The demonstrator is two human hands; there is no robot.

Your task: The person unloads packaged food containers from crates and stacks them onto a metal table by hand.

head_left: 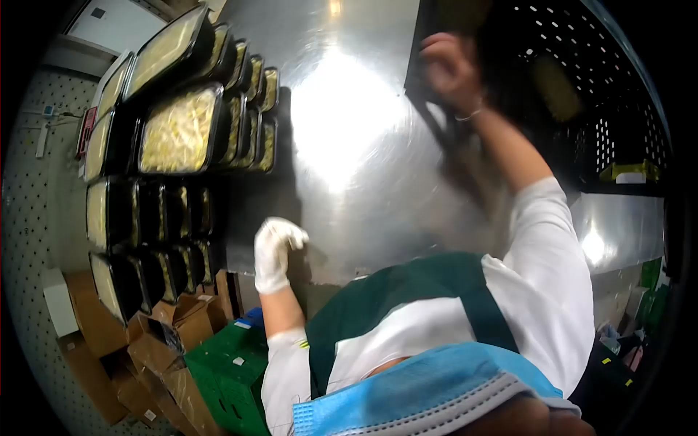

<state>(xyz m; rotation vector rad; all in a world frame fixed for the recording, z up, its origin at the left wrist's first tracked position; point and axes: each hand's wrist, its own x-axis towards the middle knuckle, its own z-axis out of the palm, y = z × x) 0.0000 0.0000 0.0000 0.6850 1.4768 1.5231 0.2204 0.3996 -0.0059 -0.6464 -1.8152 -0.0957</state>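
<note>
Biggest first: the steel table (349,218), glaring and probably slick; a nudged tray could slide. At its right, a black perforated crate (550,30); its rim could snag knuckles. At its left, stacked trays of sprouts (178,134) stand close; a knock could topple them, we judge. Right hand (449,69) blurs at the crate's edge; grip, we cannot tell. Gloved left hand (276,251) curls loosely near the stacks, nothing visible in it; how tightly, we cannot tell.
</note>
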